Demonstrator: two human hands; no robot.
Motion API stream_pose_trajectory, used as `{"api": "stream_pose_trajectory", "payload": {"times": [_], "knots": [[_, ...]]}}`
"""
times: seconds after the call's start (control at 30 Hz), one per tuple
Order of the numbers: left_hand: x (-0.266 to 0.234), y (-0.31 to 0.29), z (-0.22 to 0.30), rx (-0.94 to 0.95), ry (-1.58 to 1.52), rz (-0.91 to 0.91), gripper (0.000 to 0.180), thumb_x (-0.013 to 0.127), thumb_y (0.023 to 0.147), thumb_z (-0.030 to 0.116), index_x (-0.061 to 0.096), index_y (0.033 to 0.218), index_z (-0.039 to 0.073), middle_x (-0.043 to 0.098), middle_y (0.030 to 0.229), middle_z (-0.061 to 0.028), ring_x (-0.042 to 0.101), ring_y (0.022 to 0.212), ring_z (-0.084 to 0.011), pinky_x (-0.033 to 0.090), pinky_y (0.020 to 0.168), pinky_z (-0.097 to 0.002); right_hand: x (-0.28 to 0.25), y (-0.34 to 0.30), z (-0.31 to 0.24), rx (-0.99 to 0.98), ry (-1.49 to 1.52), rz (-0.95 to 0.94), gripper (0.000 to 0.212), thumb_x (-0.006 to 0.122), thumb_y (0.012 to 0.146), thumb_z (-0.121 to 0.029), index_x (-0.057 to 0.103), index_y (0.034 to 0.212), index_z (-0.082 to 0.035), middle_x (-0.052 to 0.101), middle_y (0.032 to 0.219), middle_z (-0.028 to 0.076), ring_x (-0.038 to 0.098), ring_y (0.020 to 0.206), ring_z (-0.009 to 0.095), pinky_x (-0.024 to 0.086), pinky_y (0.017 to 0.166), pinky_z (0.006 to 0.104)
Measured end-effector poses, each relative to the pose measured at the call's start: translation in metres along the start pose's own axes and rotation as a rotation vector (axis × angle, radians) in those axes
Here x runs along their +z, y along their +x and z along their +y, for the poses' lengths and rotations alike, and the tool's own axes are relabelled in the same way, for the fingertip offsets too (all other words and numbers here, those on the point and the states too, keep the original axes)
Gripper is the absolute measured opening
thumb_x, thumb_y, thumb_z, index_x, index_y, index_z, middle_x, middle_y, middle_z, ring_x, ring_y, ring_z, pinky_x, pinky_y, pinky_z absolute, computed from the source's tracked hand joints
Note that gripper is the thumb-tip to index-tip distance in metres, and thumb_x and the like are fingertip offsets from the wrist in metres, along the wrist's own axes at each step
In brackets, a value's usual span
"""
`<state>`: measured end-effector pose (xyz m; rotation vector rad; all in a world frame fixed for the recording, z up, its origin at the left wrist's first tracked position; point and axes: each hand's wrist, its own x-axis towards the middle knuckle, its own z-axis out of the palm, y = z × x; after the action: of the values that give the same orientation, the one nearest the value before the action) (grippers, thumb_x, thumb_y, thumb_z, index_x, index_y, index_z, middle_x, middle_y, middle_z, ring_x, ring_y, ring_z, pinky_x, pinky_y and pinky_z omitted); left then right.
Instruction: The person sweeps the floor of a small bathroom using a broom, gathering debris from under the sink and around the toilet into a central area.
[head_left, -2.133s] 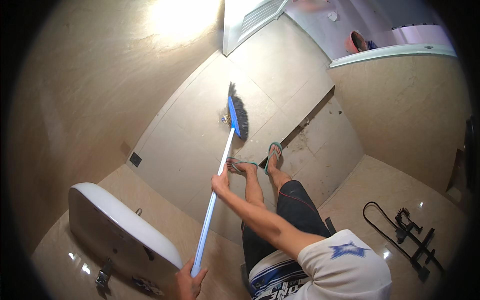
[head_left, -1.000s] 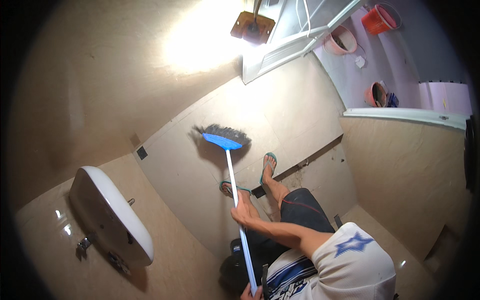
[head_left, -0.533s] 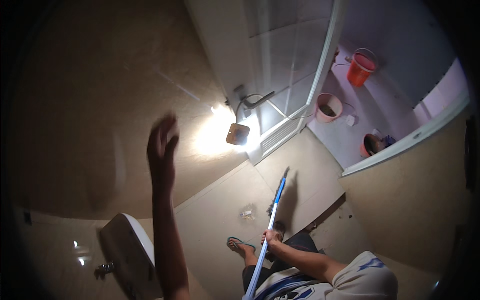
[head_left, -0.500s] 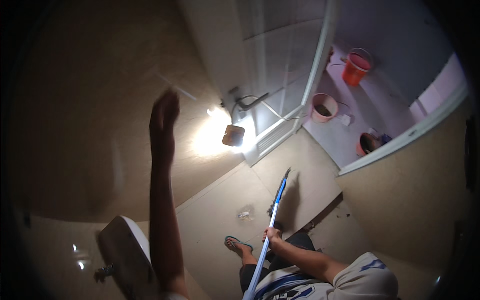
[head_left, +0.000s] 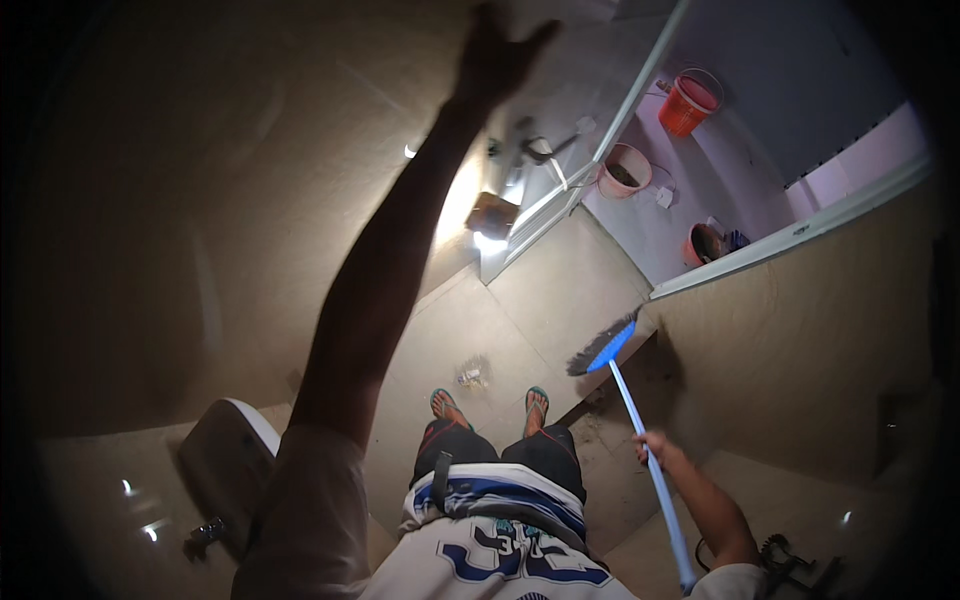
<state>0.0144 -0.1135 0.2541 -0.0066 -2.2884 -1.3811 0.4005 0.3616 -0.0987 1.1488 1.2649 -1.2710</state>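
Note:
My left arm reaches up and forward, with my left hand (head_left: 497, 62) dark against the white door (head_left: 585, 45). Its thumb stands apart from the fingers, and I see nothing in it. On the right, my right hand (head_left: 652, 446) is closed round the pale blue handle of a broom (head_left: 627, 395). The broom's blue head and dark bristles point away from me, beside a ledge. Whether the bristles touch the floor I cannot tell. A small heap of debris (head_left: 472, 376) lies on the tiles in front of my feet.
A lit lamp with a square brown back (head_left: 492, 215) hangs by the door handle (head_left: 540, 150). Past the doorway stand an orange-red bucket (head_left: 690, 105), a pink bucket (head_left: 625, 170) and another container (head_left: 703, 244). A white basin (head_left: 235, 440) juts from the wall at lower left.
My left hand has moved up and right to the door, its thumb now spread. The broom has swung right in my right hand, its head turned broadside. Both feet now show side by side.

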Motion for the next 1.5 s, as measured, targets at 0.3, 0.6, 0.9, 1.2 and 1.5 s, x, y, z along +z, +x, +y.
{"api": "stream_pose_trajectory", "payload": {"times": [0.3, 0.6, 0.9, 1.2, 1.5], "knots": [[0.077, -0.085, 0.062, 0.176, 0.05, 0.076, 0.07, 0.062, 0.072, 0.032, 0.032, 0.125, -0.002, 0.04, 0.117, -0.0242, 0.04, 0.109, -0.0343, 0.031, 0.091, -0.0442, 0.057, -0.057, 0.17, -0.121, -0.323, 0.339, 0.008, 0.061, 0.074, -0.003, 0.054, 0.071, 0.001, 0.052, 0.055, 0.01, 0.048, 0.038, 0.017, 0.042, 0.033, 0.0332], [0.154, -0.137, 0.108, 0.231, -0.062, -0.049, 0.042, 0.052, 0.072, 0.01, 0.044, 0.112, -0.002, 0.045, 0.103, -0.0197, 0.045, 0.093, -0.0277, 0.035, 0.083, -0.0367, 0.116, -0.138, 0.196, -0.044, -0.334, 0.362, 0.019, 0.065, 0.074, -0.009, 0.054, 0.087, -0.001, 0.054, 0.058, 0.007, 0.05, 0.042, 0.016, 0.043, 0.037, 0.0304], [0.277, -0.16, 0.171, 0.542, 0.051, 0.314, 0.027, 0.053, 0.072, 0.013, 0.05, 0.098, 0.005, 0.044, 0.088, -0.0114, 0.043, 0.078, -0.02, 0.035, 0.069, -0.0318, 0.082, -0.124, 0.206, -0.262, -0.973, 0.495, 0.037, 0.051, 0.077, -0.026, 0.054, 0.101, 0.002, 0.059, 0.077, 0.027, 0.058, 0.078, 0.043, 0.046, 0.072, 0.0455], [0.347, -0.182, 0.204, 0.435, 0.086, 0.237, 0.017, 0.053, 0.072, 0.013, 0.051, 0.088, 0.008, 0.043, 0.082, -0.0092, 0.044, 0.077, -0.0206, 0.036, 0.069, -0.0325, 0.126, -0.137, 0.108, -0.283, -0.968, 0.433, 0.036, 0.053, 0.077, -0.025, 0.053, 0.103, 0.0, 0.059, 0.086, 0.026, 0.058, 0.081, 0.042, 0.046, 0.071, 0.047], [0.365, -0.206, 0.186, 0.389, -0.544, 0.019, 0.045, 0.061, 0.076, 0.025, 0.047, 0.116, 0.008, 0.039, 0.123, -0.019, 0.037, 0.115, -0.0335, 0.033, 0.093, -0.0445, 0.078, -0.021, 0.017, -0.907, -0.855, 0.426, 0.038, 0.061, 0.078, -0.027, 0.05, 0.101, 0.001, 0.059, 0.081, 0.024, 0.058, 0.076, 0.04, 0.046, 0.065, 0.0448]]}}
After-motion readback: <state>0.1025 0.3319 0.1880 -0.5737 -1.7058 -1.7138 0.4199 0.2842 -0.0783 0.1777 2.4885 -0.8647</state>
